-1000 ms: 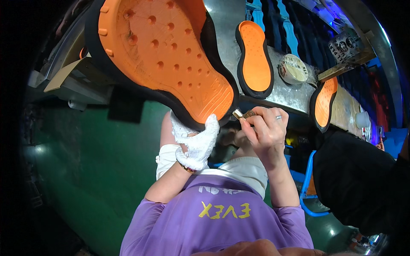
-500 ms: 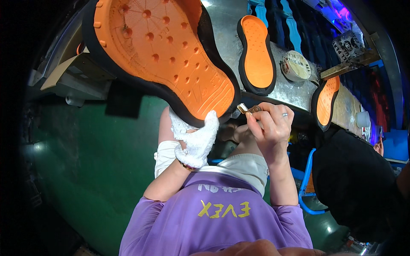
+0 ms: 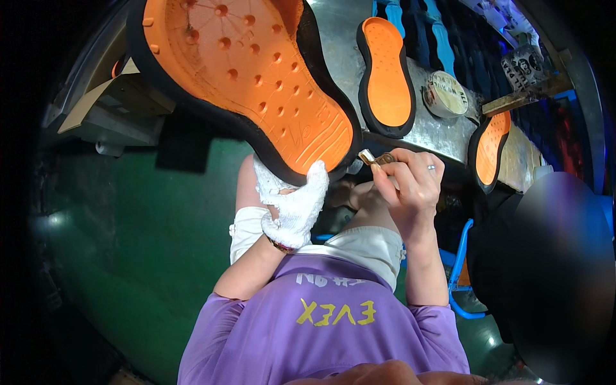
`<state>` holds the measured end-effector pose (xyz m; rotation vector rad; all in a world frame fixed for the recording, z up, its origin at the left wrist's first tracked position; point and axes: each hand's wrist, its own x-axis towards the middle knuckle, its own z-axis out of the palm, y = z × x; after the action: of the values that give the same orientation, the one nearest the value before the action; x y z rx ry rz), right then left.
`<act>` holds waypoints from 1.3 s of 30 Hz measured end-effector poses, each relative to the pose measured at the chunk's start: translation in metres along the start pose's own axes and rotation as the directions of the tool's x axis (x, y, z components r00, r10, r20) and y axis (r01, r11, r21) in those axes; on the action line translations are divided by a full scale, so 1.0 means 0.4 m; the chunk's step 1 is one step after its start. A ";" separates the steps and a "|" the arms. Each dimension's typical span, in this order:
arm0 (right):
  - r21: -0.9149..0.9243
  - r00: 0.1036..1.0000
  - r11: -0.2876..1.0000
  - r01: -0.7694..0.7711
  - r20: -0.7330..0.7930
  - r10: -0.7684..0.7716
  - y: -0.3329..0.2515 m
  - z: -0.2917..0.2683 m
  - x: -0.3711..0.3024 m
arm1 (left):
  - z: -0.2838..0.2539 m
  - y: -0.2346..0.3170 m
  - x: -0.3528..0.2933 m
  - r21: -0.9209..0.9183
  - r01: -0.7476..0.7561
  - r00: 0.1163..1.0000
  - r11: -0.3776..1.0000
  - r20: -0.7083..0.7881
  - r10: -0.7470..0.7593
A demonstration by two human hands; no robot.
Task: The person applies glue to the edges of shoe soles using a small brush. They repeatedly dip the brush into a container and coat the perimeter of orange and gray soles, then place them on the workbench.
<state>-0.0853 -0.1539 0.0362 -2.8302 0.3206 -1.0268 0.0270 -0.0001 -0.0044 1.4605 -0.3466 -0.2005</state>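
A big orange shoe sole [image 3: 295, 112] with a black rim is raised in front of me, its dimpled inner face toward me. My left hand [image 3: 296, 206], in a white knitted glove with worn holes, grips its near end, thumb on the orange face and fingers beneath. Just right of that end, my bare right hand [image 3: 412, 186], with a ring on it, pinches a small brass-coloured metal tool [image 3: 384, 158] with a shiny silver tip. The tip is close to the black rim; whether it touches I cannot tell. A whitish bit [image 3: 354, 167] shows by the rim.
On the metal bench [image 3: 330, 45] lie another orange-and-black sole [image 3: 388, 83] and a round tub [image 3: 445, 95]. A third sole [image 3: 493, 151] sits at the bench edge. A cardboard box [image 3: 106, 99] stands left. A person in black [image 3: 545, 276] is close on my right, beside a blue chair frame [image 3: 459, 269].
The sole and both hands have shifted only slightly, with the grips unchanged. On the right, the person in black has moved farther up into view, covering part of the background.
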 end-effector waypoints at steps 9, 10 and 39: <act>0.032 0.988 0.995 0.097 0.119 -0.100 -0.003 -0.009 0.011 | 0.000 -0.015 0.003 0.025 0.063 0.998 0.998 0.019 -0.064; 0.043 0.985 0.993 0.112 0.131 -0.117 -0.006 -0.010 0.012 | -0.005 -0.069 -0.002 -0.026 0.098 0.995 0.995 0.012 -0.098; 0.102 0.995 0.991 0.087 0.032 -0.090 0.016 -0.025 -0.049 | -0.015 0.036 -0.011 -0.190 0.430 0.838 0.882 0.448 -0.312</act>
<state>-0.1075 -0.1560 0.0306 -2.7909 0.1365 -0.9771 0.0240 0.0084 0.0090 1.1784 -0.3445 -0.8532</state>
